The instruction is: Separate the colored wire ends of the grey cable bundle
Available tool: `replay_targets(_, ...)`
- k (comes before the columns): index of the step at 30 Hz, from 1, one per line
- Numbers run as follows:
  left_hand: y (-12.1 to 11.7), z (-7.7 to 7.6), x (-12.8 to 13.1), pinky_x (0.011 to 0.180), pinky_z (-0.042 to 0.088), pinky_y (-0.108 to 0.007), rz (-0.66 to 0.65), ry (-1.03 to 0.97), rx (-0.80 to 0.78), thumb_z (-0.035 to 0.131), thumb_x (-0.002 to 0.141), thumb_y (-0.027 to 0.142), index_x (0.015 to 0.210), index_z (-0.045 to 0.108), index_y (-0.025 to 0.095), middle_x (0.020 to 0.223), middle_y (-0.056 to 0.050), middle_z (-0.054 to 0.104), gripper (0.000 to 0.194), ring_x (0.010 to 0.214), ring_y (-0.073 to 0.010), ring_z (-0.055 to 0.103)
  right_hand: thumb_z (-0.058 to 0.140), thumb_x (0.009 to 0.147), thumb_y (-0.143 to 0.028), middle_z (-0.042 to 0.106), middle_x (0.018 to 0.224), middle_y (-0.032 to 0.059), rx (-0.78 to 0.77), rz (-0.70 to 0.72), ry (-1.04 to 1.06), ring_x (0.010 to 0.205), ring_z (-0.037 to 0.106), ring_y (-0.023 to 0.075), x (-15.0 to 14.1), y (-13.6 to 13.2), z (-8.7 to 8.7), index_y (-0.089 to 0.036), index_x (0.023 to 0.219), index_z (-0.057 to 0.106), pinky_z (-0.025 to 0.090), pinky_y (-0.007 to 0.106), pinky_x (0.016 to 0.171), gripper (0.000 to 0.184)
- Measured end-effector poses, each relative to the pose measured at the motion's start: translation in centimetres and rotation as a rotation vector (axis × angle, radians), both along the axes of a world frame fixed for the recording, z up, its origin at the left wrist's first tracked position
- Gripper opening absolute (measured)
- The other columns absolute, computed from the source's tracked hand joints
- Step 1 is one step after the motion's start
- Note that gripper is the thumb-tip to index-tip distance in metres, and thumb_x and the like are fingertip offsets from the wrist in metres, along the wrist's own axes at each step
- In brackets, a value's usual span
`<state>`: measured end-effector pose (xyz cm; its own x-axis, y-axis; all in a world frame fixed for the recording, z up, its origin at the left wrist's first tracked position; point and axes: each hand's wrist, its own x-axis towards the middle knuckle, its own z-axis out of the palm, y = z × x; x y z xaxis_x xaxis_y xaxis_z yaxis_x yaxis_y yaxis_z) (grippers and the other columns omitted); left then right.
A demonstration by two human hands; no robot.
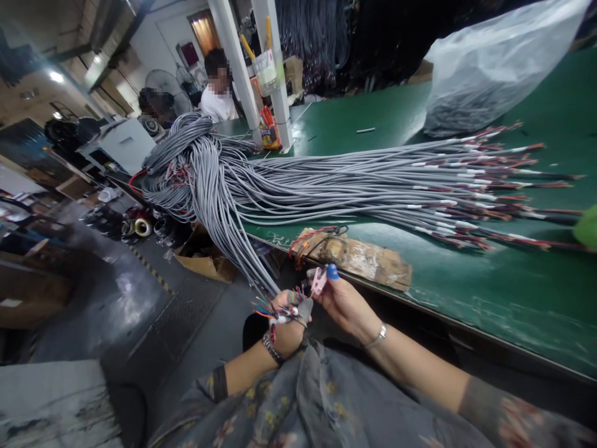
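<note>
My left hand (288, 320) is closed around the stripped ends of several grey cables (249, 255), with thin coloured wires (263, 308) fanning out past the fingers. Its thumb and a fingertip wear grey coverings. Close by on the right, my right hand (345, 302) pinches a small pink clip-like piece (319, 281) between thumb and fingers; a blue covering is on one digit. The pink piece sits just above the left hand's fingertips, near the wire ends. Whether it touches a wire I cannot make out.
Many grey cables (336, 180) lie across the green table (466, 305), their bare wire ends pointing right. A worn wooden block (364, 258) rests at the near edge. Behind are a clear plastic bag (494, 74), a white post (275, 81) and a person (219, 102). A cardboard box (205, 261) stands below.
</note>
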<state>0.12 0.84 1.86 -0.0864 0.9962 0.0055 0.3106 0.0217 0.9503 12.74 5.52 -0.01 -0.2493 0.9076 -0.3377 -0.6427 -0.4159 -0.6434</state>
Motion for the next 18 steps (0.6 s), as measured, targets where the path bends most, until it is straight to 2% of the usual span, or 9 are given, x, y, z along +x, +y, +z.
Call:
replay_targets(4, 0.0, -0.2, -0.1, 0.054, 0.043, -0.025, -0.003, 0.034, -0.003, 0.063, 0.078, 0.047, 0.059, 0.054, 0.02, 0.049, 0.001, 0.056, 0.034, 0.048, -0.0125, 0.053, 0.08, 0.054, -0.062, 0.065, 0.065, 0.0007, -0.028, -0.018, 0.042, 0.062, 0.056, 0.0143, -0.2, -0.1, 0.3, -0.02, 0.071, 0.07, 0.047, 0.026, 0.063, 0.046)
replay_targets(8, -0.1, -0.2, -0.3, 0.054, 0.042, -0.026, 0.008, 0.032, 0.012, 0.063, 0.077, 0.048, 0.06, 0.054, 0.02, 0.049, 0.001, 0.057, 0.034, 0.048, -0.0126, 0.053, 0.072, 0.062, -0.066, 0.067, 0.068, 0.0019, -0.095, -0.006, 0.09, 0.063, 0.058, 0.0151, -0.2, -0.4, 0.2, -0.021, 0.072, 0.069, 0.047, 0.026, 0.06, 0.046)
replay_targets(12, -0.5, -0.1, -0.7, 0.057, 0.043, -0.026, 0.001, 0.047, 0.063, 0.062, 0.08, 0.044, 0.061, 0.054, 0.02, 0.049, 0.002, 0.057, 0.032, 0.049, -0.0124, 0.054, 0.065, 0.067, -0.07, 0.065, 0.066, 0.002, -0.133, 0.043, 0.152, 0.059, 0.057, 0.0129, 0.1, -0.7, -0.2, -0.019, 0.073, 0.069, 0.047, 0.023, 0.056, 0.051)
replay_targets(18, -1.1, -0.8, -1.8, 0.06, 0.045, -0.026, 0.023, 0.003, 0.091, 0.06, 0.083, 0.046, 0.064, 0.056, 0.019, 0.051, 0.002, 0.059, 0.033, 0.05, -0.012, 0.055, 0.07, 0.069, -0.062, 0.064, 0.063, 0.0013, -0.148, 0.036, 0.17, 0.056, 0.056, 0.011, 1.0, -1.1, -1.0, -0.019, 0.069, 0.068, 0.047, 0.021, 0.053, 0.043)
